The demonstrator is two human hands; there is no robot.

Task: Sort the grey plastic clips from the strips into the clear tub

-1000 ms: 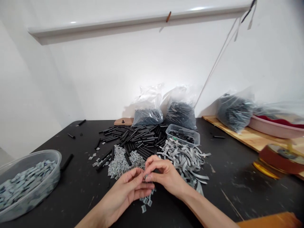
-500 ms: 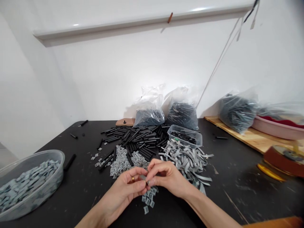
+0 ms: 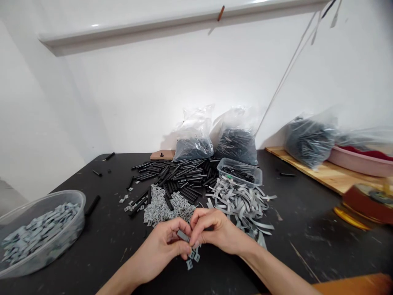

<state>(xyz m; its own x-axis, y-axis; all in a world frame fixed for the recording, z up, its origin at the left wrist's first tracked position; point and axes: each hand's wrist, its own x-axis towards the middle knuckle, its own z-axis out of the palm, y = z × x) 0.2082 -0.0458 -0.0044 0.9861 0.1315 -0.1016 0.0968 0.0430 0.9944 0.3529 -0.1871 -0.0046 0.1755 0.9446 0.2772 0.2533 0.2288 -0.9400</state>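
My left hand point(image 3: 167, 246) is closed in a pinch on a short grey strap point(image 3: 183, 235), which shows between thumb and forefinger. At the strap's right end, the bunched fingertips of my right hand point(image 3: 213, 230) grip it; whatever else they hold is hidden. Just below the hands lie several loose grey plastic buckles point(image 3: 189, 264) on the black table. Beyond them is a heap of small grey buckles point(image 3: 159, 207), with a pile of cut grey straps point(image 3: 242, 200) to its right.
Black tubes point(image 3: 181, 174) are heaped at the back, beside a clear tray of black parts point(image 3: 259, 177). Plastic bags point(image 3: 236, 143) stand against the wall. A clear tub point(image 3: 80, 207) of grey pieces is at left. A tape roll point(image 3: 362, 205) and wooden board point(image 3: 313, 170) lie right.
The hands stay together at nearly the same spot. More of the grey strap now shows between the left fingers. The view has shifted slightly.
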